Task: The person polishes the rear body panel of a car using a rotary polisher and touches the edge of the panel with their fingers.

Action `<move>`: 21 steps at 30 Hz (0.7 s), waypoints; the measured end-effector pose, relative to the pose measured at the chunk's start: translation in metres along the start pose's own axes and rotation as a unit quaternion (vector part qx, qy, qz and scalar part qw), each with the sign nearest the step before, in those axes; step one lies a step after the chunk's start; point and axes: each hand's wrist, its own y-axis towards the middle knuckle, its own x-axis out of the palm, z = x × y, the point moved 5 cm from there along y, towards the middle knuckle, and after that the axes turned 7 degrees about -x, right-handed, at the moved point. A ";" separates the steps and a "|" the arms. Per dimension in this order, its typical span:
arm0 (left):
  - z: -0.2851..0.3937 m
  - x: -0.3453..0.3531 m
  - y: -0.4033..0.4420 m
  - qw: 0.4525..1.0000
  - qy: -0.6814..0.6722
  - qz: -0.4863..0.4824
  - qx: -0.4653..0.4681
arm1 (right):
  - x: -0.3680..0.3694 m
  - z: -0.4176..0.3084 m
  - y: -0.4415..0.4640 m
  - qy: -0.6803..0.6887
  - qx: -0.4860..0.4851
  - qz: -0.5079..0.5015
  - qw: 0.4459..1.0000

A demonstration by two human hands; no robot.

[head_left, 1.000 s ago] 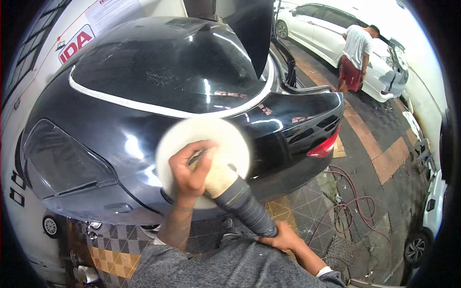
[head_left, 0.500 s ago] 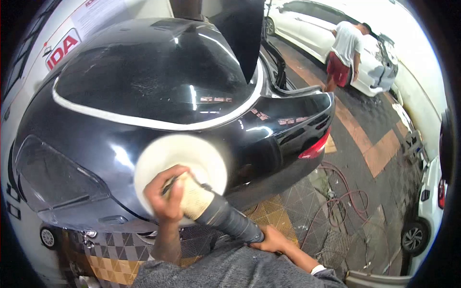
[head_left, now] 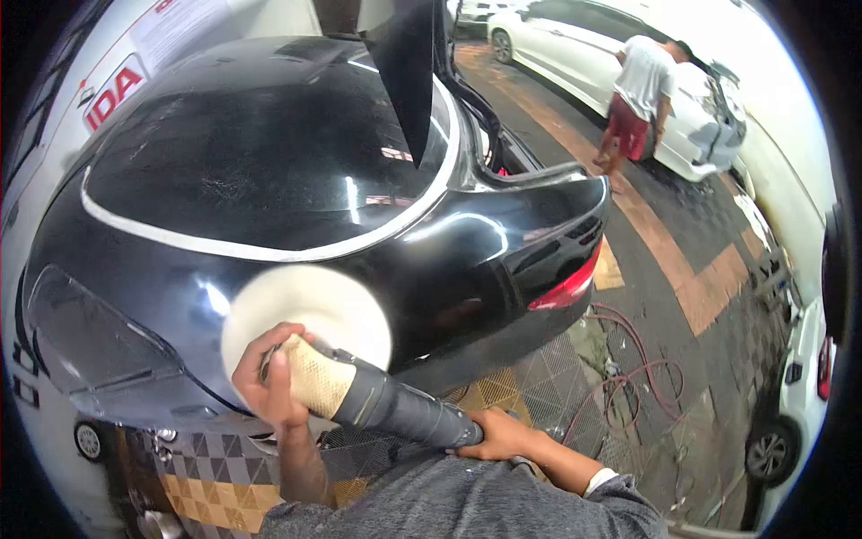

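Observation:
A polisher [head_left: 386, 400] with a dark taped body and a tan wrapped head lies across the lower middle. Its round white pad [head_left: 310, 301], blurred, rests against the rear side panel of a black car [head_left: 449, 314]. My left hand [head_left: 274, 382] is wrapped round the front of the polisher by the pad. At the rear end of the same tool, the fingers of my right hand [head_left: 498, 434] are closed round the handle. White tape [head_left: 206, 244] runs along the edge of the car's rear glass, just above the pad.
A person [head_left: 642, 99] in a light shirt and red shorts stands beside a white car [head_left: 575, 45] at the upper right. A red hose [head_left: 642, 359] lies coiled on the tiled floor. Another white car [head_left: 804, 377] is at the right edge. The black car's red tail light [head_left: 570, 286] faces right.
The polisher and both my hands have moved left along the car's panel, and the tool now lies flatter. The view has shifted, and the raised black panel appears further left.

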 end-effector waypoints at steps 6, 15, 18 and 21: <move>-0.014 0.109 0.006 0.998 0.059 -0.018 -0.017 | -0.094 0.007 -0.075 0.013 -0.013 -0.041 0.999; -0.016 0.160 0.011 0.997 0.028 -0.003 -0.074 | -0.142 0.071 -0.106 0.406 -0.027 -0.230 0.884; -0.001 0.146 0.010 0.993 0.023 0.032 -0.107 | -0.140 0.054 -0.092 0.480 0.019 -0.302 0.824; 0.001 0.143 0.008 0.990 0.042 0.056 -0.120 | -0.141 0.058 -0.093 0.447 0.021 -0.298 0.843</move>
